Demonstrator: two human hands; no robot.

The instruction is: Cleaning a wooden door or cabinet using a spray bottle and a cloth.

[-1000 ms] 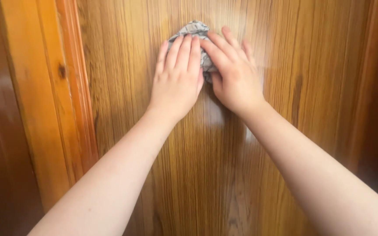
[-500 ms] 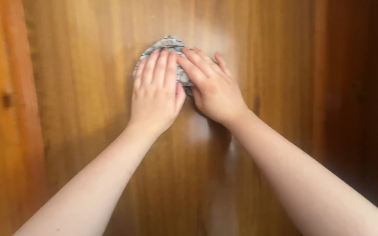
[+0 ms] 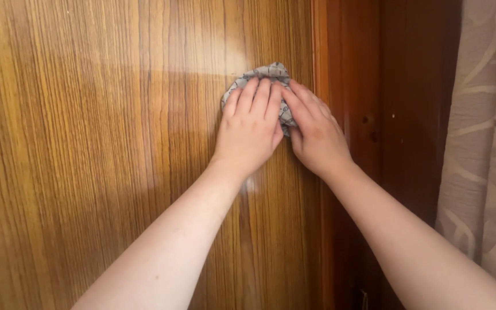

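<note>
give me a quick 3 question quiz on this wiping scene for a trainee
1. True or false: both hands press the cloth flat against the wood panel.
2. What hangs at the far right? A) curtain B) mirror C) shelf
3. Which hand is nearer the dark frame?

Key:
1. True; the left hand and right hand both lie on it.
2. A, a patterned curtain.
3. The right hand.
</note>
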